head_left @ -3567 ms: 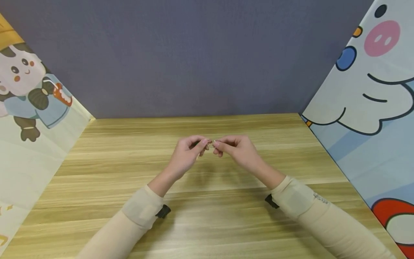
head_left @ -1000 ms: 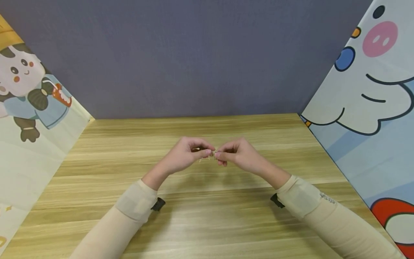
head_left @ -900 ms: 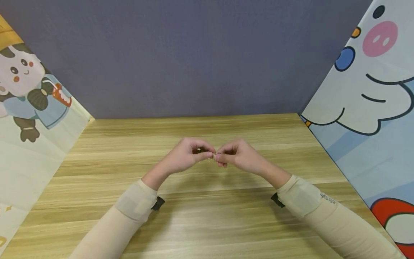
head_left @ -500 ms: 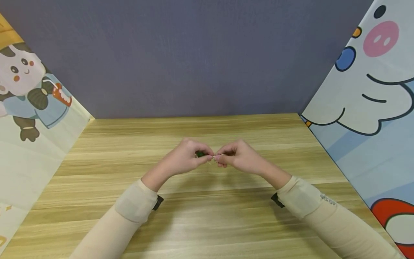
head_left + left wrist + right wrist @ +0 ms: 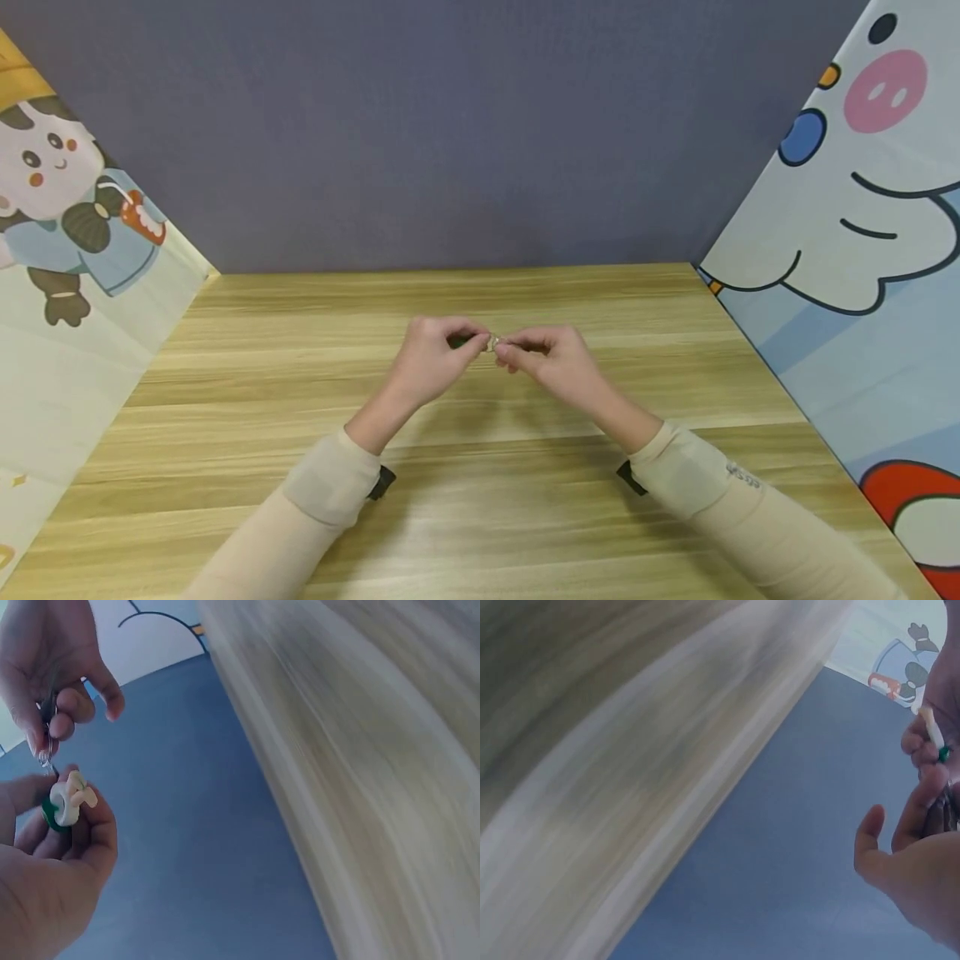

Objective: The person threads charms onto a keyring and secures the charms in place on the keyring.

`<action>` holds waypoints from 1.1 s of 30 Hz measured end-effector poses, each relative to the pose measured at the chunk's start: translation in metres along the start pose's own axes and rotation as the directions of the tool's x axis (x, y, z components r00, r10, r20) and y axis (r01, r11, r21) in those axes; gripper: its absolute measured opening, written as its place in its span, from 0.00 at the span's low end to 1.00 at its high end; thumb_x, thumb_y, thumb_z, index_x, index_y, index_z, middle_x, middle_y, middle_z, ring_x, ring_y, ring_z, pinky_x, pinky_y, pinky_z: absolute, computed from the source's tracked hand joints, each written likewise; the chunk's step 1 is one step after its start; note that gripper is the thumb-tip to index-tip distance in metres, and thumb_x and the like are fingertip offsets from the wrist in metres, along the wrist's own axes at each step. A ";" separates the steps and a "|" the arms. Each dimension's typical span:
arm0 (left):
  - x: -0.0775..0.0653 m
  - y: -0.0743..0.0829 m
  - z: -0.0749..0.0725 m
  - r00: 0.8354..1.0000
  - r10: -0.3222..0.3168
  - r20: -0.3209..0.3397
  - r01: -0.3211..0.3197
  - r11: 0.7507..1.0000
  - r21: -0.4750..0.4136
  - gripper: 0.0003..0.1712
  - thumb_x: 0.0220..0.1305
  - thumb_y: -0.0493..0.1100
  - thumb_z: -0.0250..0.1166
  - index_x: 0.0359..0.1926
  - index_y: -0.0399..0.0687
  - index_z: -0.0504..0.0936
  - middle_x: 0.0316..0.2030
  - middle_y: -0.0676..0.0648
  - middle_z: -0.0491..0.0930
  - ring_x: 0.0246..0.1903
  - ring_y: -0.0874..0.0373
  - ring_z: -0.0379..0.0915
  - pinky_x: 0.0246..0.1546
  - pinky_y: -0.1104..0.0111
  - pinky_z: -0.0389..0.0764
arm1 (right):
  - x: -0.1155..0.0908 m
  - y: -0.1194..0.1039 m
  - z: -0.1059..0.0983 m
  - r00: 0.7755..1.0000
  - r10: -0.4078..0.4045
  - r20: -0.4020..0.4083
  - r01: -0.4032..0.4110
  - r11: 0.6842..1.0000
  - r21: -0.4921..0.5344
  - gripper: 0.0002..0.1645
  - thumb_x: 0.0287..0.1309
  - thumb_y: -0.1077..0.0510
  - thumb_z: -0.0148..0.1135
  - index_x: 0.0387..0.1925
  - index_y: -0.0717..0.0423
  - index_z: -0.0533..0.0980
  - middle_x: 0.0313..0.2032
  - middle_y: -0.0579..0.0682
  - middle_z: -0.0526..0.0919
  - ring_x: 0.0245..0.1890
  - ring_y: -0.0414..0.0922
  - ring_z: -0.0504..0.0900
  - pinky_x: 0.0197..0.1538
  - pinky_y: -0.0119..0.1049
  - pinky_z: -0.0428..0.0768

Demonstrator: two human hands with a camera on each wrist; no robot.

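Both hands up off the counter (image 5: 480, 467), meeting fingertip to fingertip over its middle. Left hand (image 5: 433, 357) curled, thumb and fingers pinching a small cream-and-green charm (image 5: 67, 801), seen plainly in the left wrist view with a little cream knob on its face and a green back. Right hand (image 5: 551, 358) curled too, thumb and forefinger pinching a thin metal ring (image 5: 46, 754) just above the charm, touching or nearly touching it; cannot tell which. Held right between the two grips, clear of the wood. From the right wrist view, only a sliver of the charm at the left fingertips, cream edge with a spot of green. Beige sleeve (image 5: 315, 508) on the left arm, another on the right, each with a small black clip at the wrist. Behind the grips, a grey-blue back wall (image 5: 465, 125); out to the left, a cartoon-child panel (image 5: 67, 217); out to the right, a panel with a pink-snouted cartoon animal (image 5: 862, 208).
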State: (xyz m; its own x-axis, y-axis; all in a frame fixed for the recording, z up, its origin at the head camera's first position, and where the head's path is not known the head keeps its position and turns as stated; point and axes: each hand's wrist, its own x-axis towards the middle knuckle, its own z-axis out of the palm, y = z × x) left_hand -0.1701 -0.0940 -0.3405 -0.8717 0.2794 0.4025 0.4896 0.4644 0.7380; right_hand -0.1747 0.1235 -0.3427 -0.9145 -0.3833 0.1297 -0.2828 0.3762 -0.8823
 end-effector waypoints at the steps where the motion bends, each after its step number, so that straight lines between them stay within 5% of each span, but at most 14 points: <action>1: 0.000 0.001 0.001 0.999 -0.044 -0.016 0.043 0.999 -0.025 0.07 0.73 0.39 0.69 0.42 0.43 0.93 0.35 0.46 0.93 0.30 0.58 0.87 0.31 0.71 0.84 | 0.000 0.001 0.002 1.000 -0.002 -0.020 0.002 1.000 0.010 0.12 0.72 0.52 0.70 0.47 0.53 0.91 0.39 0.51 0.94 0.38 0.44 0.89 0.46 0.38 0.87; 5: 0.000 0.005 0.005 0.982 -0.180 -0.055 0.173 0.979 -0.112 0.07 0.73 0.42 0.70 0.43 0.46 0.93 0.35 0.47 0.93 0.31 0.58 0.86 0.27 0.70 0.83 | -0.002 0.002 0.007 0.997 -0.024 -0.076 0.028 0.998 0.048 0.10 0.69 0.54 0.72 0.46 0.54 0.91 0.40 0.53 0.94 0.37 0.45 0.89 0.44 0.37 0.87; 17: 0.001 0.007 0.011 0.938 -0.345 -0.036 0.324 0.908 -0.265 0.07 0.73 0.44 0.71 0.41 0.47 0.93 0.35 0.46 0.92 0.36 0.47 0.89 0.31 0.65 0.85 | -0.005 0.010 0.011 0.955 -0.249 -0.159 0.230 0.964 -0.131 0.07 0.67 0.59 0.73 0.44 0.56 0.91 0.42 0.51 0.94 0.41 0.46 0.93 0.45 0.36 0.89; 23: 0.000 0.010 0.014 0.924 -0.379 -0.037 0.353 0.888 -0.296 0.08 0.73 0.43 0.70 0.41 0.45 0.92 0.36 0.44 0.91 0.39 0.41 0.88 0.27 0.70 0.81 | -0.004 0.015 0.013 0.866 -0.472 -0.164 0.414 0.862 -0.292 0.05 0.64 0.64 0.75 0.40 0.59 0.91 0.39 0.53 0.94 0.38 0.47 0.93 0.40 0.42 0.91; 33: 0.000 0.010 0.021 0.922 -0.375 -0.098 0.345 0.910 -0.230 0.07 0.71 0.41 0.70 0.40 0.44 0.93 0.33 0.45 0.91 0.30 0.57 0.87 0.27 0.70 0.83 | -0.002 0.020 0.014 0.737 -0.670 -0.090 0.545 0.668 -0.506 0.07 0.57 0.66 0.79 0.39 0.62 0.91 0.35 0.54 0.94 0.36 0.48 0.92 0.50 0.48 0.89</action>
State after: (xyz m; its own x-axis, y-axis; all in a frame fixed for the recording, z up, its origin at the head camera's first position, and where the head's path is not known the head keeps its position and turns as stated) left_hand -0.1649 -0.0714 -0.3448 -0.9891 0.0016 0.1474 0.1399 0.3253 0.9352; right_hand -0.1744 0.1201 -0.3674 -0.5108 -0.4590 0.7269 -0.8342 0.4692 -0.2899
